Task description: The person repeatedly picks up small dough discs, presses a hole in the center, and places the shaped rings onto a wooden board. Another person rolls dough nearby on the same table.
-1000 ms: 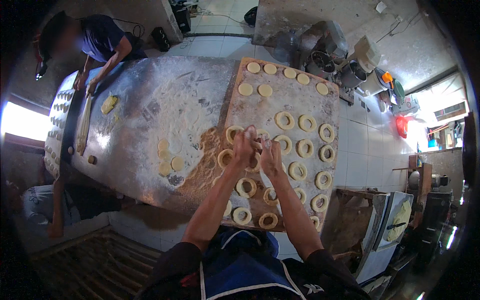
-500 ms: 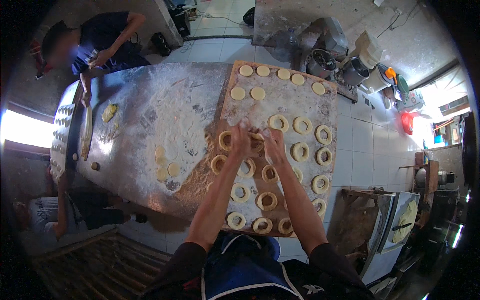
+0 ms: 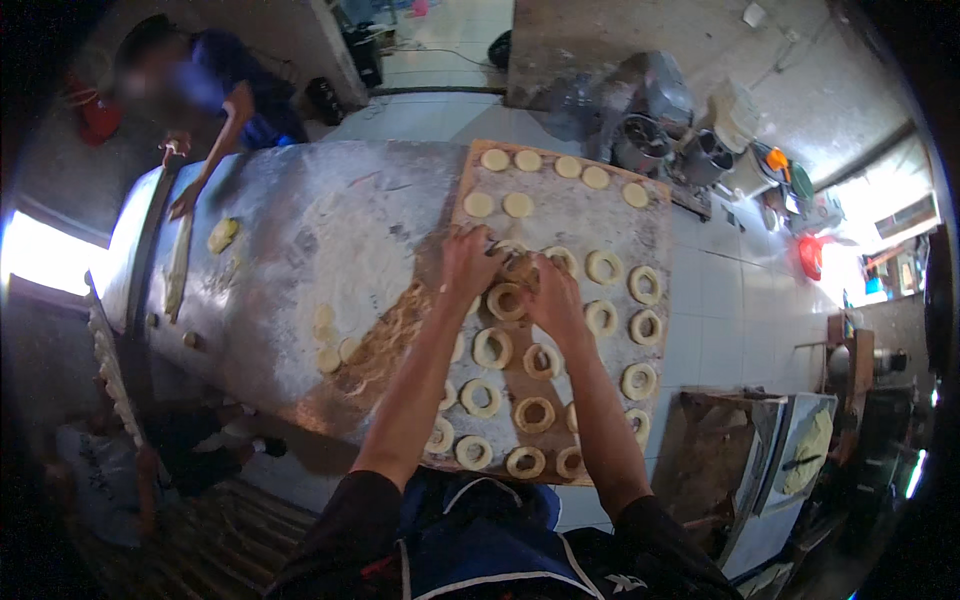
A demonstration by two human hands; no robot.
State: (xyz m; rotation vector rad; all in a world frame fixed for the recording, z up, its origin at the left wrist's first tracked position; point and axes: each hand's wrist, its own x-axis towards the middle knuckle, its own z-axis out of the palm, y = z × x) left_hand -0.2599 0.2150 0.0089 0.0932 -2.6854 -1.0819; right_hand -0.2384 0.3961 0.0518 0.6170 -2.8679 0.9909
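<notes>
My left hand (image 3: 470,262) is closed at the edge of a pale dough ring (image 3: 510,246) near the middle of the floury wooden board (image 3: 560,210). My right hand (image 3: 550,292) is curled at that ring's other side, its fingertips pinched on it and partly hidden. Just below them lies another dough ring (image 3: 506,301). More rings (image 3: 602,266) cover the lower and right parts of the board, while several flat dough rounds (image 3: 518,204) sit along its far part.
A metal table (image 3: 260,260) extends left with flour, dough rounds (image 3: 328,360) and a yellow lump (image 3: 222,235). A co-worker (image 3: 240,90) handles a long dough strip (image 3: 178,270); another person (image 3: 100,470) holds a tilted tray (image 3: 112,370). Buckets (image 3: 705,155) stand back right.
The tray at the far left has been lifted off the table and tilted toward the lower left. The co-worker's arms have shifted. My hands have moved slightly apart around the ring.
</notes>
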